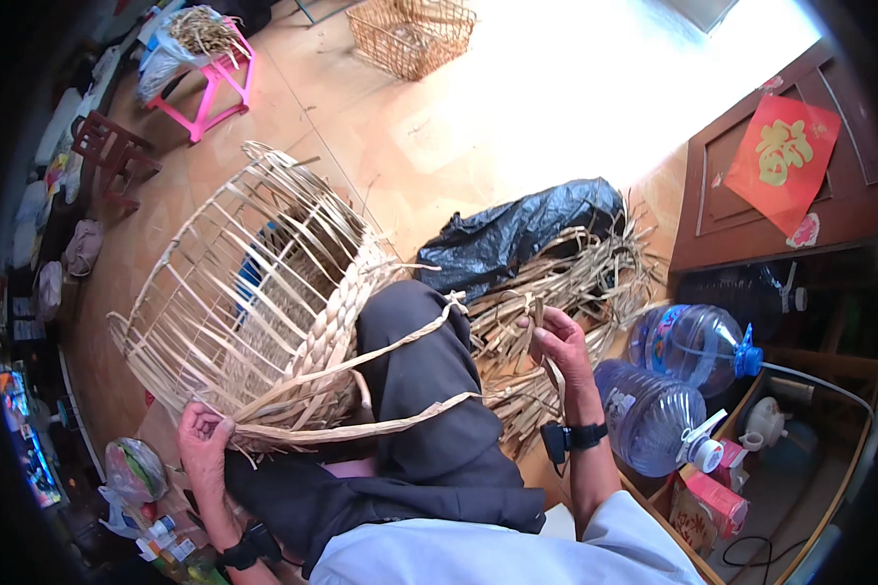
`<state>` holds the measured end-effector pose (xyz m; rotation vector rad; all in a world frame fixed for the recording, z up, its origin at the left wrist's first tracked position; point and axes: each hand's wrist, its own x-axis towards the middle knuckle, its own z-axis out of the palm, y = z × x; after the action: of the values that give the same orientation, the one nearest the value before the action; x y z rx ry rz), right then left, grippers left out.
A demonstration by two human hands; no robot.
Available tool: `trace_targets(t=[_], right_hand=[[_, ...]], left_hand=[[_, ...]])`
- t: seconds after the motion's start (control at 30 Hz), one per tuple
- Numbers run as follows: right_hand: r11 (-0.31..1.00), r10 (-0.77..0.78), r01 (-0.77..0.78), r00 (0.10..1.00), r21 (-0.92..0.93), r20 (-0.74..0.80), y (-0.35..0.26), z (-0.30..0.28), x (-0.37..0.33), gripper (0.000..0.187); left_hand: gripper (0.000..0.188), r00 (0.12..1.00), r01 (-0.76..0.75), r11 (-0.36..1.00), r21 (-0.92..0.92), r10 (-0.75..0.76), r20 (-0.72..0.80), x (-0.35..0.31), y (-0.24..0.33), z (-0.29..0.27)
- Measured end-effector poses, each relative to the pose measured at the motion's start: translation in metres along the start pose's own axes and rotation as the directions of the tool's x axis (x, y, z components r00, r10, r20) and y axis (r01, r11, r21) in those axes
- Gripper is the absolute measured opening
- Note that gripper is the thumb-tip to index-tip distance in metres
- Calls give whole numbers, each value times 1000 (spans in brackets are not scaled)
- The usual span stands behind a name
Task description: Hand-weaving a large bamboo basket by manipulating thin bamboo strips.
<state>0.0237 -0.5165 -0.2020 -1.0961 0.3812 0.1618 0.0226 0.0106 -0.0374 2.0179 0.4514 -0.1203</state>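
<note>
A half-woven basket (324, 336) of pale dried plant strips leans on its side against my left knee, its open ribs spreading to the upper left. A thick braided band runs along its near side. My left hand (205, 434) pinches the strands at its lower left edge. From there two long loose strips (400, 425) stretch rightward across my dark trousers. My right hand (562, 349) is raised right of the knee, its fingers closed on a dried plant strip (538, 317) that hangs down by the palm.
A heap of dried strips (595, 268) lies right of my knee beside a black plastic bag (527, 234). Large clear water bottles (644, 419) stand near my right forearm, by an open cabinet. Farther off are a wire-like basket (410, 39) and a pink stool (205, 97) holding more strips.
</note>
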Motion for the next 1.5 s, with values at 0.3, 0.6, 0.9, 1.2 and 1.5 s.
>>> trace_targets(t=[0.3,0.6,0.9,1.2,1.5], right_hand=[[906,-354,318,931,-278,-87,-89,76,-8,25],[221,-559,845,519,-487,647,-117,264,-55,26],[119,-223,741,669,-661,709,-33,378,-58,20],[-76,-166,702,691,-708,703,-10,389,-54,30],[-122,-71,670,730,-733,679,-16,398,-54,26]], left_hand=[[14,989,-140,990,-18,140,35,-7,2,5],[14,981,-152,985,-86,161,112,-10,-1,-7],[24,962,-248,961,-119,259,90,-13,-9,-7],[40,965,-260,954,-150,263,4,-16,-19,1],[40,957,-285,944,-168,270,-109,-15,-31,20]])
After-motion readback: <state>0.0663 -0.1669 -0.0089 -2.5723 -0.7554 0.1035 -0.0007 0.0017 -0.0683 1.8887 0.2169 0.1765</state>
